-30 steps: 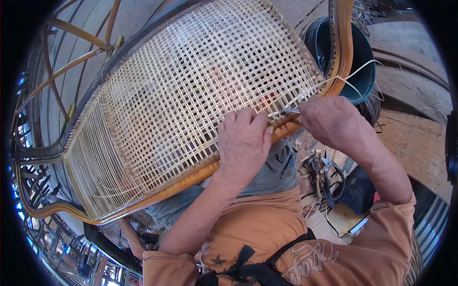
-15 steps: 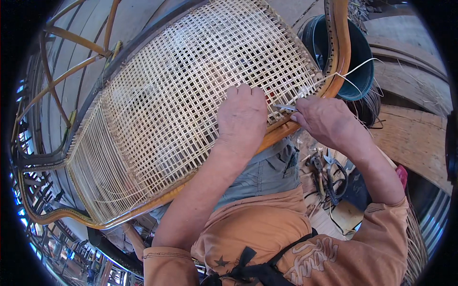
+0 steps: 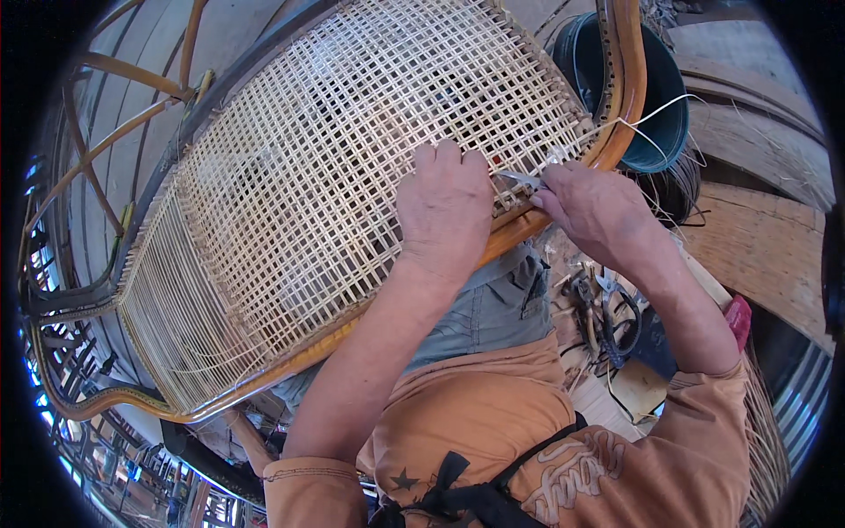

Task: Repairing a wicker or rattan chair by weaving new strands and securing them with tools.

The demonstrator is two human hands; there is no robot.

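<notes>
A woven cane panel [image 3: 352,150] is stretched across a curved, honey-brown rattan frame [image 3: 519,236] over my lap. My right hand [image 3: 598,211] is closed at the near right edge of the weave, gripping a small knife. Its short silver blade [image 3: 521,179] points left toward my other hand, just above the cane strips. Beside the tip, my left hand [image 3: 446,207] rests on the panel with its fingers curled down. Whatever those fingers pinch is hidden under the hand. A loose pale cane strand [image 3: 660,112] sticks out past the frame's right corner.
A dark green bucket [image 3: 664,128] stands beyond the frame's right side. Scissors [image 3: 620,312] and other hand tools lie on the floor by my right thigh, near wooden boards [image 3: 766,246]. Another rattan frame [image 3: 132,72] is at the far left.
The knife blade and my right hand have shifted slightly up and left, with the blade nearer my left hand. My left hand stays on the weave, its fingers moved slightly left and up.
</notes>
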